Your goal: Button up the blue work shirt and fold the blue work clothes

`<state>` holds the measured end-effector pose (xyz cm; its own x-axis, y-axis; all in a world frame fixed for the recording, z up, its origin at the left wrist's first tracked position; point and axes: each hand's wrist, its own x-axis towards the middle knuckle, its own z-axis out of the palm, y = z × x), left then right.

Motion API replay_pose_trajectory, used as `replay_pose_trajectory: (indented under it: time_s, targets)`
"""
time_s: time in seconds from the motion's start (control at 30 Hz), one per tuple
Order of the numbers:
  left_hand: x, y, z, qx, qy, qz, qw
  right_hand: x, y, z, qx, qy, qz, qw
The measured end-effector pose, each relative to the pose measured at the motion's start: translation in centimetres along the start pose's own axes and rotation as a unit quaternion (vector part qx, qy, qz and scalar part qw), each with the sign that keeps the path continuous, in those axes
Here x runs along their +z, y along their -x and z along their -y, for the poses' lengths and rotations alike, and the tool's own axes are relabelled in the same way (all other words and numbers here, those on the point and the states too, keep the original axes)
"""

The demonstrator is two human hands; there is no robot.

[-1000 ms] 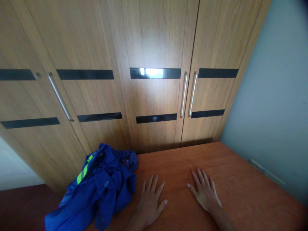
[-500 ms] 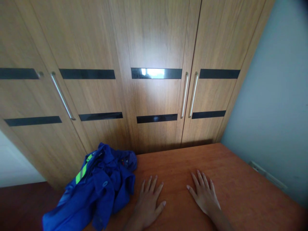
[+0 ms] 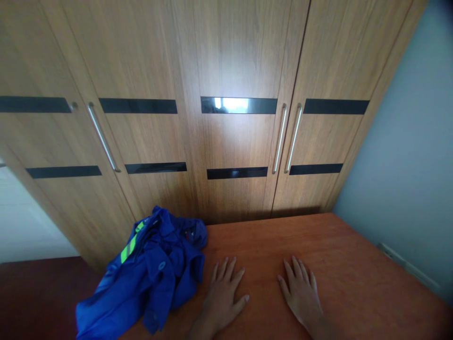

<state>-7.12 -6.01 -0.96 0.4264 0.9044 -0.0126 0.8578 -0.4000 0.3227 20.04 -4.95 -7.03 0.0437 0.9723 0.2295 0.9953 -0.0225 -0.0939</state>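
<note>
Wooden wardrobe doors (image 3: 239, 141) stand at twelve o'clock beyond a reddish-brown tabletop (image 3: 260, 255). At six o'clock the left hand (image 3: 223, 295) lies palm down, splayed, gripping nothing; at five o'clock the right hand (image 3: 300, 293) rests likewise, free. Crumpled at seven o'clock, just beside the left hand, lies a blue garment (image 3: 152, 278) with a yellow-green stripe (image 3: 125, 255).

There are two hands (image 3: 222, 296), three handles (image 3: 103, 138) and eight dark strips (image 3: 138, 106).

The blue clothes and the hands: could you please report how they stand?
Left hand, right hand: palms down on table, fingers spread, holding nothing. Blue clothes heaped beside left hand, not held. Wardrobe doors closed beyond table.
</note>
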Motion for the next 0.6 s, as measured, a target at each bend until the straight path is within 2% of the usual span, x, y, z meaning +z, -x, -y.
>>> replay_pose_trajectory:
  time_s: [0.17, 0.27, 0.43, 0.6]
  targets:
    - [-0.2, 0.0, -0.2, -0.004, -0.002, 0.002, 1.0, -1.1, 0.0, 3.5, -0.127, -0.09, 0.032, 0.987]
    - [0.1, 0.0, -0.1, 0.002, -0.006, 0.002, 1.0, -1.7, -0.3, 6.2, -0.177, -0.143, 0.045, 0.973]
    - [0.6, -0.1, 0.4, 0.019, -0.022, -0.008, 1.0, -2.3, -0.6, 9.3, -0.185, -0.191, 0.066, 0.962]
    - [0.5, 0.0, 0.4, 0.028, -0.031, -0.013, 0.999, -2.3, -0.5, 9.6, -0.179, -0.207, 0.073, 0.959]
